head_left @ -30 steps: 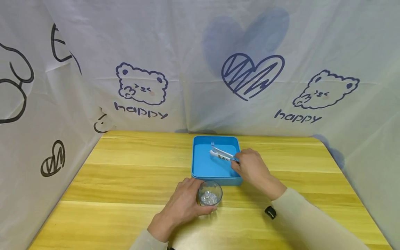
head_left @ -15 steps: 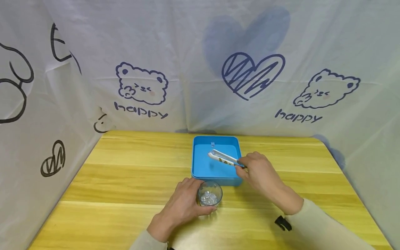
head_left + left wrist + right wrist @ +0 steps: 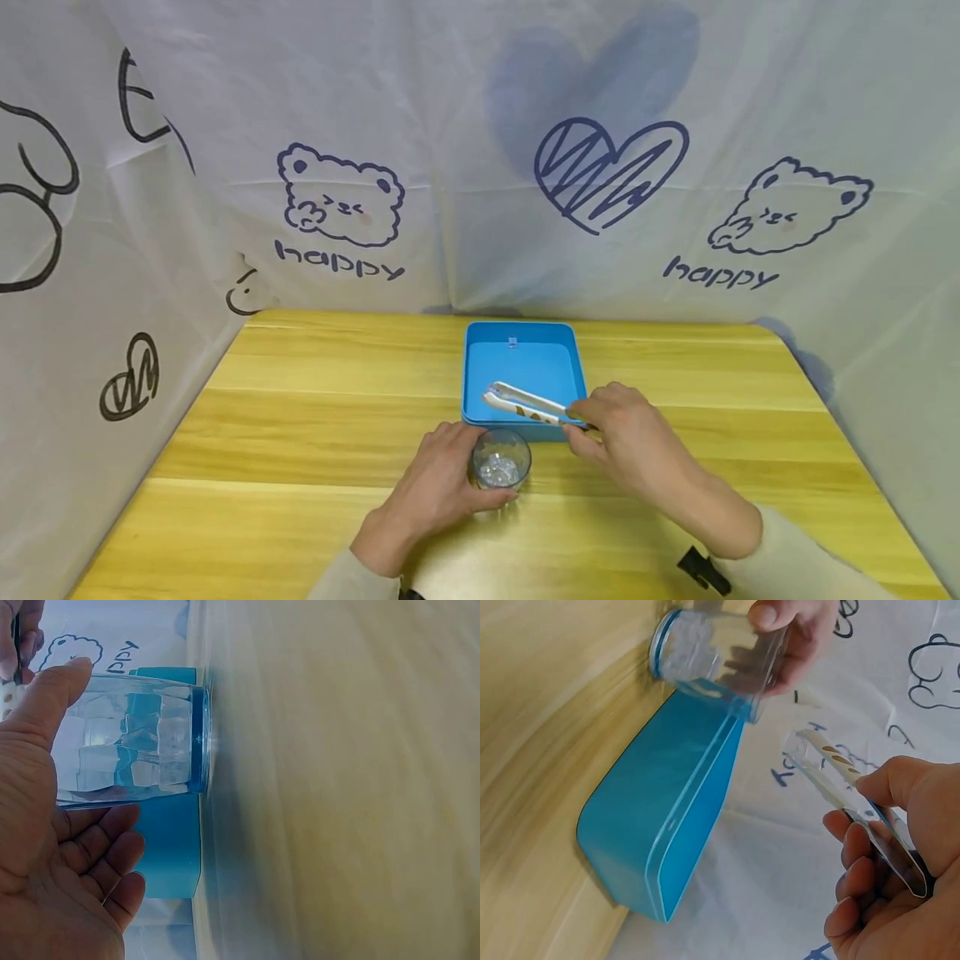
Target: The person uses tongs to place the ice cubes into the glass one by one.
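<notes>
My left hand (image 3: 429, 479) holds a clear drinking glass (image 3: 501, 460) upright on the table, thumb on its near side. Several clear ice-like cubes (image 3: 142, 739) lie inside the glass. My right hand (image 3: 637, 433) pinches a pair of white tongs (image 3: 528, 404) with brown marks, their tips over the front part of a blue square box (image 3: 517, 367). Between the tips sits a clear piece (image 3: 791, 746), seen in the right wrist view. Another small clear cube (image 3: 513, 342) is at the box's back side.
The wood-patterned table (image 3: 300, 400) carries the box, with the glass just in front of it. White cloth (image 3: 465, 167) with bear and heart drawings hangs behind and at both sides. A black strap (image 3: 703, 571) is by my right sleeve.
My right hand has drawn the tongs back toward me and rightward, from the box's middle to its front edge. The left hand keeps its hold on the glass. The head view has tilted slightly.
</notes>
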